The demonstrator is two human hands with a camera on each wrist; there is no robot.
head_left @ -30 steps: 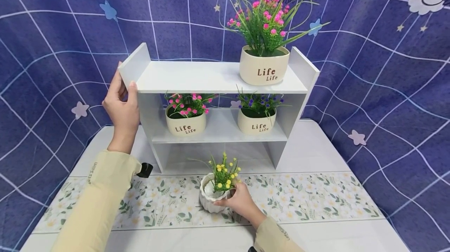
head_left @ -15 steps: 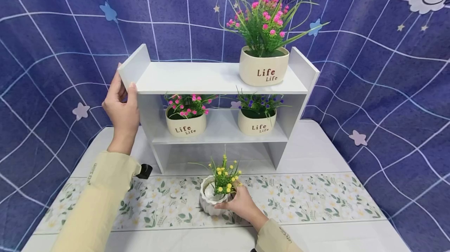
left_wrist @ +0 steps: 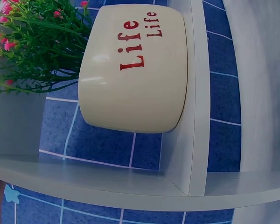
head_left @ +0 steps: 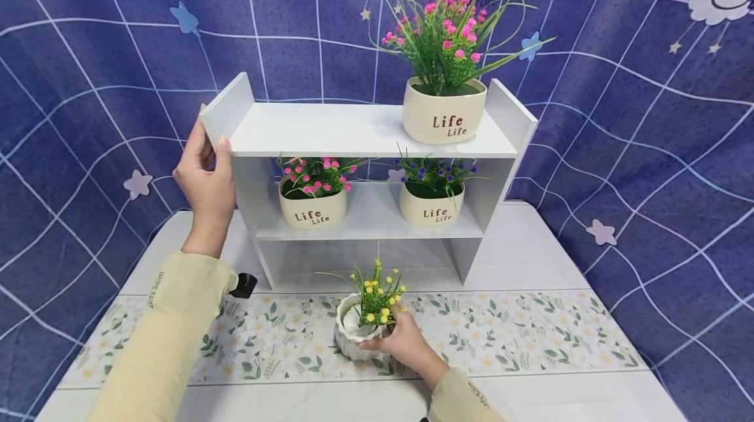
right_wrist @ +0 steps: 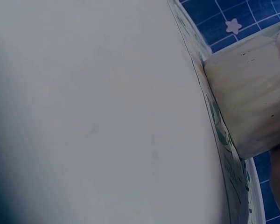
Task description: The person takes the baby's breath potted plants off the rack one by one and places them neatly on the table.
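My left hand point(head_left: 207, 176) grips the upper left side panel of a white shelf point(head_left: 330, 131), thumb at the front edge and fingers behind. On the floral runner, my right hand point(head_left: 406, 343) holds a white ribbed flowerpot point(head_left: 353, 341) by its right side. Yellow artificial flowers point(head_left: 377, 298) stand in that pot, leaning toward the hand. The right wrist view shows the pot's pale wall point(right_wrist: 249, 93) with fingers at the picture's right edge. In the left wrist view, a cream "Life" pot point(left_wrist: 135, 98) with pink flowers fills the middle, inside the shelf.
A cream pot with pink flowers point(head_left: 444, 114) stands at the top shelf's right end. Below it, on the middle board, is a pot with blue flowers point(head_left: 432, 207); another pink-flowered pot point(head_left: 313, 207) is at left. A floral runner point(head_left: 506, 330) crosses the white table point(head_left: 530, 396).
The ribbed flowerpot and my right hand sit very slightly lower in the head view than a second ago. My left hand keeps its place on the shelf.
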